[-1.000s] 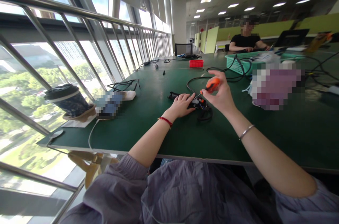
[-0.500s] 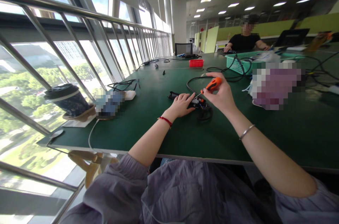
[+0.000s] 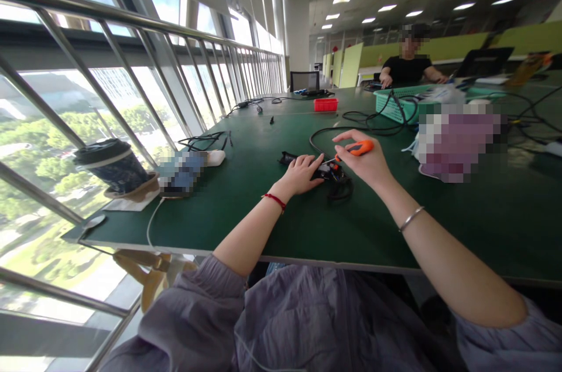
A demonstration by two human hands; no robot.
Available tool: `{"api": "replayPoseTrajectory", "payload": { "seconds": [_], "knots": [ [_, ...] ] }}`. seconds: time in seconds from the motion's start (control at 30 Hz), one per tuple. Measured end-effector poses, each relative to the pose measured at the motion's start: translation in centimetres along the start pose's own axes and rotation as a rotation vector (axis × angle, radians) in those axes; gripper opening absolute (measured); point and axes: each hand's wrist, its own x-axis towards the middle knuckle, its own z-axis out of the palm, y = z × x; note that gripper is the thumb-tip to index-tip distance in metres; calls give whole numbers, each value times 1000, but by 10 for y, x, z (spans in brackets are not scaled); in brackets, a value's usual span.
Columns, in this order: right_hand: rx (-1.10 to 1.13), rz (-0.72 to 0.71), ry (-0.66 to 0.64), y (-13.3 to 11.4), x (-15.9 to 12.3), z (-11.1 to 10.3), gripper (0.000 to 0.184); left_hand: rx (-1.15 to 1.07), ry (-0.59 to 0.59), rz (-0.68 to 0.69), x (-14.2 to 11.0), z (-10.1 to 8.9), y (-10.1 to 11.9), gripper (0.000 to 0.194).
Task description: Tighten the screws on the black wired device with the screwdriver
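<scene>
A black electronic device with small orange and grey parts [image 3: 332, 170] lies on the green table. Across it rests my left hand [image 3: 301, 175], thumb and fingers on either side of its body, so part of it is hidden. In my right hand [image 3: 365, 162] is an orange-and-black screwdriver [image 3: 360, 147], gripped by the handle with the fingers closed. Its thin shaft points left, toward the device near my left fingertips. Whether the tip touches a screw is too small to tell.
Beyond the hands are a red tray [image 3: 325, 105], black cables and a green basket [image 3: 395, 108]. A blurred purple item [image 3: 459, 143] lies right. A cup [image 3: 113, 167] and a blurred phone-like item [image 3: 183, 173] stand left, beside the railing. A person [image 3: 406, 70] sits across the table.
The screwdriver has tipped from a steep slant to nearly level, its handle swinging right and down in my right hand. My left hand and the device have stayed put.
</scene>
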Motion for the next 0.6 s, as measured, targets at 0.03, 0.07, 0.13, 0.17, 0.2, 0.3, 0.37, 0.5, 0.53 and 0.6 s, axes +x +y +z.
{"api": "replayPoseTrajectory", "payload": {
  "seconds": [0.03, 0.07, 0.13, 0.17, 0.2, 0.3, 0.37, 0.5, 0.53, 0.6],
  "knots": [
    [-7, -8, 1, 0, 0, 0, 14, -2, 0, -1, 0, 0, 0, 70],
    [-16, -15, 7, 1, 0, 0, 17, -3, 0, -1, 0, 0, 0, 70],
    [-25, -33, 32, 3, 0, 1, 24, -8, 2, 1, 0, 0, 0, 70],
    [-16, -41, 43, 4, 0, 1, 28, -9, 3, 2, 0, 1, -1, 70],
    [4, -45, 50, 5, 0, 2, 34, -11, 5, 4, 0, 1, -1, 70],
    [70, -37, 38, 8, 0, 4, 42, -10, 12, 8, 0, 1, -1, 71],
    [60, -35, 35, 9, 0, 5, 36, -7, 13, 11, 1, 2, -2, 71],
    [-22, -55, 70, 8, 0, 3, 26, -6, 14, 9, 1, 3, -2, 71],
    [-35, -61, 75, 7, 0, 2, 25, -6, 15, 7, 1, 3, -2, 70],
    [-49, -72, 78, 6, -1, 2, 23, -7, 16, 4, 1, 3, -1, 70]
  ]
}}
